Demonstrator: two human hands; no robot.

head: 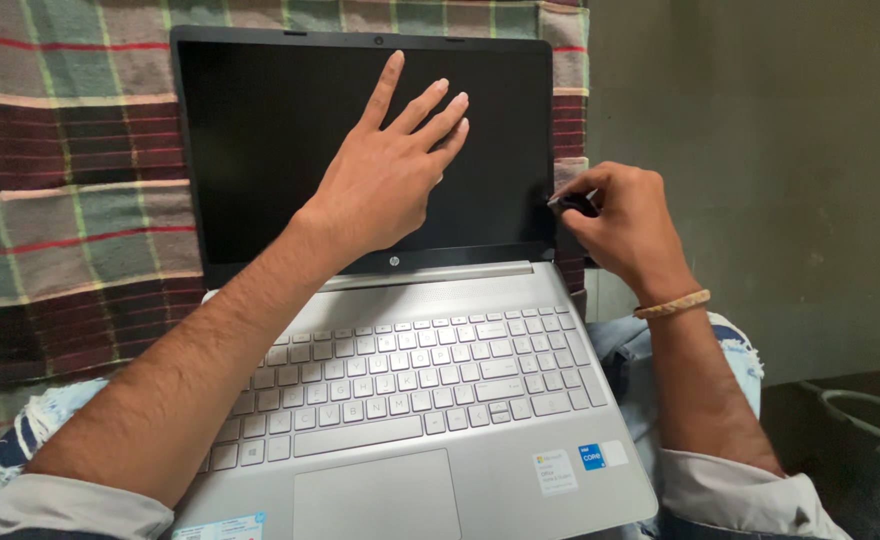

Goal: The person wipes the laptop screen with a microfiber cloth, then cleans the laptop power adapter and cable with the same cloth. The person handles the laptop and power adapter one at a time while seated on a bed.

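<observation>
A silver laptop [480,480] rests on my lap, lid up, its screen [250,140] dark. My left hand [390,175] lies flat against the screen with fingers spread, reaching across from the left. My right hand [625,225] is at the screen's right edge, pinching a small thin tool [570,200] whose tip touches the bezel. A beaded band [672,305] circles my right wrist.
A plaid cloth [70,200] hangs behind the laptop. A plain grey-green wall [760,150] stands to the right. My torn jeans [730,350] show under the laptop. A dark rounded container rim [860,410] sits low at the right.
</observation>
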